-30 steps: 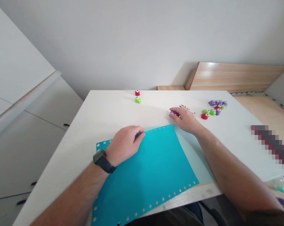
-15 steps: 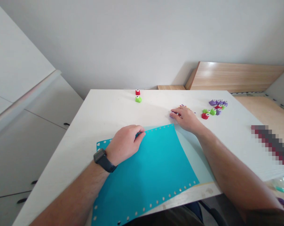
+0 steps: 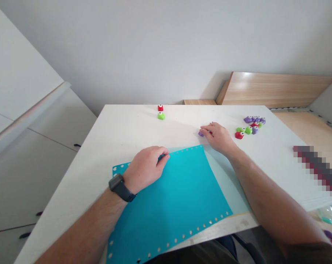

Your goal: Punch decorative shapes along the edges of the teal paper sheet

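Note:
A large teal sheet of paper, with small shapes punched along its edges, lies on the white table. My left hand, wearing a black watch, rests on its far edge. Thumb and forefinger are closed there; anything between them is hidden. Past the sheet's far right corner, my right hand lies low over the table with fingers bent inward. A small purple craft punch shows at its fingertips. Between thumb and fingers is a bit of red, too small to name.
Several purple, green and red craft punches with white-and-dark round tops cluster at the right, among them a red punch and a green punch. Another red punch and green punch stand at the back. Beneath the sheet lies a pale translucent mat.
My right thumb has moved slightly right, uncovering more of the purple punch. Small coloured bits seen behind that hand earlier are now mostly hidden. My left hand and the sheet have stayed put.

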{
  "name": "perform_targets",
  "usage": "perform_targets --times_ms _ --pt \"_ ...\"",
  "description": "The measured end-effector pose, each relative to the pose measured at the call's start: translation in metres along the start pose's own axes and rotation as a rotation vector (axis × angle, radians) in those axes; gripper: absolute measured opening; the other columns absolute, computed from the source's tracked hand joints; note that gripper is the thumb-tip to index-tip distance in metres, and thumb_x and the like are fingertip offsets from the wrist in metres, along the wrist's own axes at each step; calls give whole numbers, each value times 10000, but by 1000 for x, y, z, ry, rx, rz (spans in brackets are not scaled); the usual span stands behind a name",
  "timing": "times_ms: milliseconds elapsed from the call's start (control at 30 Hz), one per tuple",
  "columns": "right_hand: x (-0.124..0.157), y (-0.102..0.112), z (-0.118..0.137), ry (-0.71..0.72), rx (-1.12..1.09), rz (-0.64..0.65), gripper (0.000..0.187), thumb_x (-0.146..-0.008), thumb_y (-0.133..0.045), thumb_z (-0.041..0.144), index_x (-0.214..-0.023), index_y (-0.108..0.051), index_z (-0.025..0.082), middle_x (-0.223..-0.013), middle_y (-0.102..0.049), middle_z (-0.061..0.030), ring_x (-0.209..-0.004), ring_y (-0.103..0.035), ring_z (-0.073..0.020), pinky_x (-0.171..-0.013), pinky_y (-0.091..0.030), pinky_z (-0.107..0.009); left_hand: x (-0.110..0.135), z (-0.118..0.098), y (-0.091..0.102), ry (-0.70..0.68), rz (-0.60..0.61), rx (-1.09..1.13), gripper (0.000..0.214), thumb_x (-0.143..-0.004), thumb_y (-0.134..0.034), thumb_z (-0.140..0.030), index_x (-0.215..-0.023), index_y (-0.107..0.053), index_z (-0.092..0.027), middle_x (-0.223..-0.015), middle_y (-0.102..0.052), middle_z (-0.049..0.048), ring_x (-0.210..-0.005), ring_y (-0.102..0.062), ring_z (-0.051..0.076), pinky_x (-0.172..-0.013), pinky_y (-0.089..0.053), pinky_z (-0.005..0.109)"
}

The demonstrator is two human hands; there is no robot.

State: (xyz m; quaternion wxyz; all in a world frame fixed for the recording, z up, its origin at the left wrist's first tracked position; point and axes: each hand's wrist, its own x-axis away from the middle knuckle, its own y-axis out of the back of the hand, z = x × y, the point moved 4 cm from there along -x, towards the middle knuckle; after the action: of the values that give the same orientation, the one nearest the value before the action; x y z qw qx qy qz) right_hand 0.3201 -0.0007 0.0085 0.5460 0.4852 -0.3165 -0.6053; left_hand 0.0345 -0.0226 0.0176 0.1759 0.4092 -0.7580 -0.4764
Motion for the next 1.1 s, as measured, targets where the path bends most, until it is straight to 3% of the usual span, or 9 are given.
perform_targets --times_ms 167,300,433,567,867,1100 --pt "1 0 2 30 -9 10 358 -1010 -475 403 -1072 -779 224 -1089 -712 -108 -1051 -625 -252 -961 -447 -369 0 0 -1 10 12 3 230 -993 -493 -326 -1003 -695 -216 -1006 -738 47 -944 -664 232 -846 -480 365" --pt "2 5 1 -31 -39 -80 366 -1012 -471 402 -1144 -759 218 -1108 -695 -115 -1011 -636 -238 -930 -462 -362 1 1 -1 7 14 5 232 -996 -489 -329 -1005 -694 -218 -1007 -736 48 -946 -661 232 -847 -477 363" --pt "1 -2 3 39 -15 47 337 -1002 -493 388 -1107 -766 221 -1103 -706 -113 -1072 -620 -250 -979 -445 -372 1 1 -1 5 16 2 229 -994 -492 -327 -995 -693 -218 -997 -735 49 -939 -661 234 -838 -473 359" --pt "1 -3 2 20 -2 51 335 -953 -579 420 -1128 -750 191 -1104 -715 -120 -1099 -613 -255 -1012 -429 -372 0 1 -1 8 17 2 226 -995 -493 -329 -998 -691 -219 -1002 -733 44 -941 -659 231 -835 -466 355" --pt "1 11 7 -103 -52 -6 342 -978 -508 429 -1045 -769 218 -1004 -742 -68 -851 -638 -194 -760 -429 -307 1 1 -2 15 26 8 224 -995 -499 -327 -1000 -693 -215 -987 -728 34 -937 -653 225 -837 -462 353" --pt "1 9 1 -241 -232 1 422 -971 -477 523 -911 -756 212 -873 -735 -33 -798 -626 -186 -693 -379 -299 0 1 -2 11 22 7 223 -997 -497 -325 -996 -692 -217 -986 -727 32 -936 -653 222 -837 -458 348"
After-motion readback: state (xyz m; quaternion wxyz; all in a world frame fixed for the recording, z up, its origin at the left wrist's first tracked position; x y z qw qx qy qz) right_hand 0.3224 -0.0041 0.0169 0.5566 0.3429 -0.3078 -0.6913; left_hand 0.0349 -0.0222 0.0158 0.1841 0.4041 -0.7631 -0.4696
